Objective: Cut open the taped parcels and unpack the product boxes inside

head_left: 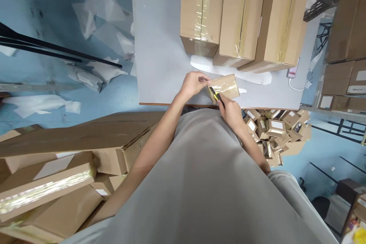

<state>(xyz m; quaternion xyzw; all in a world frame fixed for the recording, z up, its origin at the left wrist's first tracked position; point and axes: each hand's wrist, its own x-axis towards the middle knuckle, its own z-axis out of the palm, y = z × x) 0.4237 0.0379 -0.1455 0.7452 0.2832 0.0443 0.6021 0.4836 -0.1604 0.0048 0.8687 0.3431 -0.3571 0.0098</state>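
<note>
At the near edge of the grey table (160, 53), a small cardboard box (231, 89) is held at its left end by the left hand (195, 83), wrist bent, fingers narrowly pinched. A black-and-yellow cutter (216, 94) is gripped in the right hand (231, 110), slanted across glossy tape (224, 85). Three oblong cartons (249, 11) are ranged beyond; crumpled sheets (42, 103) are strewn over the blue floor (120, 99).
</note>
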